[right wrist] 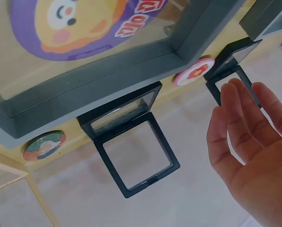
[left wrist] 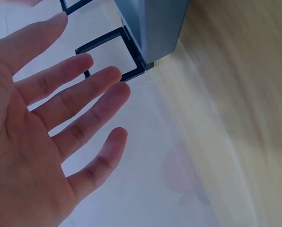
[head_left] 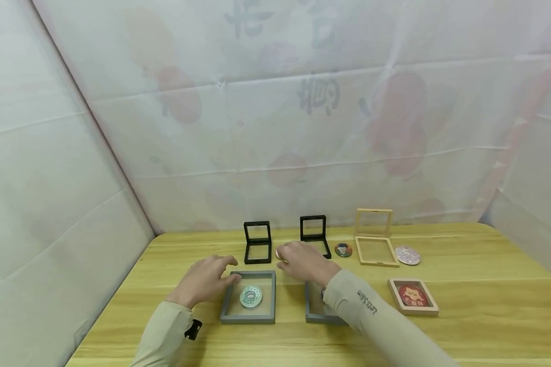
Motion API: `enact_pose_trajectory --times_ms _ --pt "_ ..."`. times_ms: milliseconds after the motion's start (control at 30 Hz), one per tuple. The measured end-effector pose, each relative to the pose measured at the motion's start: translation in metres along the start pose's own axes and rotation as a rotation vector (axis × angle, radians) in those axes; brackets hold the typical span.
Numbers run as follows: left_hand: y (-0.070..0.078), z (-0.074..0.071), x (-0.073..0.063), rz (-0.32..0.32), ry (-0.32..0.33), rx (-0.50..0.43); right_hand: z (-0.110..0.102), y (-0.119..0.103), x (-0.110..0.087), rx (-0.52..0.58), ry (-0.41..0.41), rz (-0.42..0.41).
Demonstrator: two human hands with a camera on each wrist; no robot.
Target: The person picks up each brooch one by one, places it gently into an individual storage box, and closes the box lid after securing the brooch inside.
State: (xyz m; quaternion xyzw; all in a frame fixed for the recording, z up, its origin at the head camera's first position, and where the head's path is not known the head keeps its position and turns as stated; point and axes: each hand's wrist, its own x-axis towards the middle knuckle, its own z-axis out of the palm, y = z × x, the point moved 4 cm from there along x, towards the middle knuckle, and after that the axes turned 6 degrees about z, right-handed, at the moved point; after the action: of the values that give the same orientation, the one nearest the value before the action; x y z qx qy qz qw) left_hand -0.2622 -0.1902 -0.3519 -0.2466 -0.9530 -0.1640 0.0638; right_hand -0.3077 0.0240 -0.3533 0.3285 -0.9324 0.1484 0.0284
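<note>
My left hand (head_left: pixel 204 280) hovers by the far left corner of a grey display frame (head_left: pixel 248 320), its fingers spread and relaxed in the left wrist view. Inside that frame sits a round green badge (head_left: pixel 250 296) with a cartoon figure. Beyond a second grey frame (head_left: pixel 323 320), partly covered by my forearm, reaches my right hand (head_left: pixel 305 260), fingers loosely bent and holding nothing. Its fingertips are close to a pink-and-white badge with a red flower (right wrist: pixel 194 72). A purple badge with a yellow face (right wrist: pixel 74 28) lies in the second grey frame.
Two black frames (head_left: pixel 257 223) (head_left: pixel 313 236) stand opened at the back. Right of them are a dark round badge (head_left: pixel 343 249), an opened beige frame (head_left: pixel 376 237) and a lilac badge (head_left: pixel 407 255). Nearer lies a closed beige frame (head_left: pixel 420 310) containing a red badge (head_left: pixel 412 294).
</note>
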Motion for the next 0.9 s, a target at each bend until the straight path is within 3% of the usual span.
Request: enact_pose_trajectory --times_ms 233,400,633,900 --pt "-0.007 -0.004 0.001 -0.049 0.014 0.012 0.000 0.002 0.006 -0.033 0.010 -0.016" --pt "-0.010 -0.006 0.008 -0.044 0.010 0.020 0.001 0.008 0.009 -0.066 0.027 0.024" --pt "-0.013 0.003 0.024 -0.008 -0.011 0.039 0.001 0.014 0.010 -0.079 0.061 0.062" --pt "-0.015 0.007 0.029 -0.003 -0.032 0.085 0.002 0.014 0.010 -0.095 0.090 0.042"
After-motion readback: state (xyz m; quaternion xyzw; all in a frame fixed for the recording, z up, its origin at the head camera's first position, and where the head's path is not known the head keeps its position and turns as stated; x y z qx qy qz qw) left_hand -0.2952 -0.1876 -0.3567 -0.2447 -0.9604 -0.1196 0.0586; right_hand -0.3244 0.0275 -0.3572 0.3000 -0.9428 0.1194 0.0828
